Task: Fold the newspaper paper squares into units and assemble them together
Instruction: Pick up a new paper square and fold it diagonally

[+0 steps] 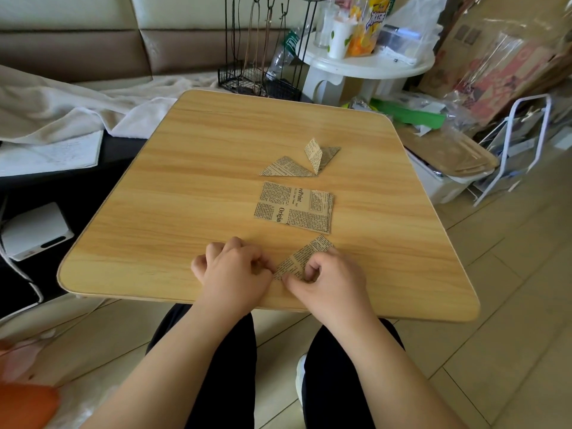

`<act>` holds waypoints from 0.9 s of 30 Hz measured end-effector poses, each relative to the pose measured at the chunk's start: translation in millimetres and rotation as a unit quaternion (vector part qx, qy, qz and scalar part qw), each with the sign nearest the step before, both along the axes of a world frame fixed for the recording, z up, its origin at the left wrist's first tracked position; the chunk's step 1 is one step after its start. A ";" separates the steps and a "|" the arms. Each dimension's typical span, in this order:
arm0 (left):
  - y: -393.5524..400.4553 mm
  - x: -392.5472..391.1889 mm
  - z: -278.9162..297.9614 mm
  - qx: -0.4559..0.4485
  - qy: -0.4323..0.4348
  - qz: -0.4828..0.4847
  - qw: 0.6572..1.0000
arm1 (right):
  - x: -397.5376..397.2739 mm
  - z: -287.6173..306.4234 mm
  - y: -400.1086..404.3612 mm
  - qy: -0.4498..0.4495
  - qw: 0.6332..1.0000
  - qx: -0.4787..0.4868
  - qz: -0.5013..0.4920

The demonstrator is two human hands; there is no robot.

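Newsprint strip (301, 258) at table (216, 150) near edge | left hand (235, 267) and right hand (325, 274) pinch its near corner, fingers curled | advice: align edges, then crease flat | spare squares (294, 207) just beyond, folded unit (305, 161) farther

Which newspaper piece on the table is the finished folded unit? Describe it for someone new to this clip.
On the wooden table, look past the flat paper squares at its middle, toward the far edge. The folded unit lies there alone: unlike the flat squares, it has triangular wings and one flap standing upright.
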State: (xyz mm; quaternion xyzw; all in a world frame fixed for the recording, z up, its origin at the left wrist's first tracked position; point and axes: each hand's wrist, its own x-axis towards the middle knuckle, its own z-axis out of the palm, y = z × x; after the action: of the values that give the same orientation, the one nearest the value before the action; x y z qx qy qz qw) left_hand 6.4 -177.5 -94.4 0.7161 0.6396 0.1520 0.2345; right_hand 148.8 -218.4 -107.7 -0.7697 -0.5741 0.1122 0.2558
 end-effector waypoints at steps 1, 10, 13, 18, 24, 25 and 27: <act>0.2 -0.2 -0.2 -0.003 0.003 0.001 1.000 | -0.2 -0.1 -0.3 -0.002 1.000 0.001 0.001; -5.5 9.4 -2.9 0.046 -0.045 -0.090 0.994 | -3.6 -2.6 -5.2 0.002 1.000 -0.010 0.013; -4.4 7.9 -4.4 0.031 -0.031 -0.068 0.997 | -1.3 -0.1 -6.5 0.016 0.999 -0.027 0.018; -4.3 0.9 -3.4 -0.008 0.007 -0.041 0.999 | -2.3 1.3 -5.5 0.030 0.999 -0.039 0.005; -3.6 2.0 -0.8 -0.029 0.010 -0.007 0.999 | 6.4 7.3 -6.3 0.012 0.996 -0.076 -0.035; -3.7 2.0 -0.3 -0.032 0.008 -0.006 0.999 | 11.8 9.4 -9.1 0.012 0.996 -0.082 -0.042; -3.8 2.0 0.8 -0.040 0.007 -0.007 0.999 | 23.7 12.3 -14.6 0.021 0.994 -0.093 -0.060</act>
State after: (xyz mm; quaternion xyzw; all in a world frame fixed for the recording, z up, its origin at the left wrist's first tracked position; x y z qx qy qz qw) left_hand 8.4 -181.3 -93.6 0.7118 0.6416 0.1200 0.2593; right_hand 172.5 -233.0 -95.3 -0.8203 -0.5088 0.1658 0.2017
